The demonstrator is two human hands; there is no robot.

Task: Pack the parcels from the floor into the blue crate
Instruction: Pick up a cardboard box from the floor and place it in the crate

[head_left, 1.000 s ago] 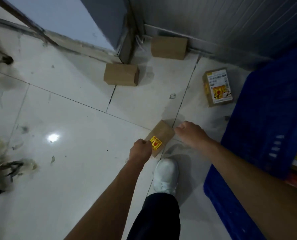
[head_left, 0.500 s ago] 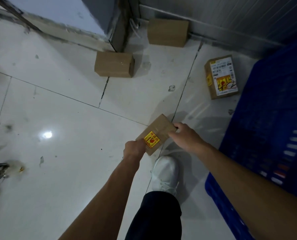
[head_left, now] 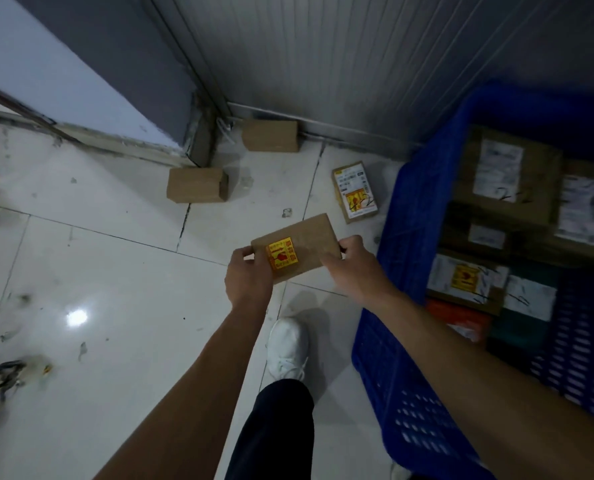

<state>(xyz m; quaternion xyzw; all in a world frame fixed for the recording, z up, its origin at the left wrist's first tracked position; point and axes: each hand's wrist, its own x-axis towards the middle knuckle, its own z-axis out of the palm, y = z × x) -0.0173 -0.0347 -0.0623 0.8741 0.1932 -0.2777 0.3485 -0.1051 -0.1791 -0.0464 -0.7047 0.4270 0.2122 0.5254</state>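
Three parcels lie unpacked on the floor (head_left: 115,271): near plain box (head_left: 197,184), far plain box (head_left: 270,135), labelled box (head_left: 355,192). Several sit in the blue crate (head_left: 406,237). Left hand (head_left: 248,275) and right hand (head_left: 352,268) grip a stickered parcel (head_left: 299,252) by its ends, just beside the crate.

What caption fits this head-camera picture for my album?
Left hand and right hand hold a brown parcel beside the blue crate.

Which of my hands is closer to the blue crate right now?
Right. The right hand grips one end of the brown parcel, close to the near wall of the blue crate; the left hand grips the opposite end, farther away.
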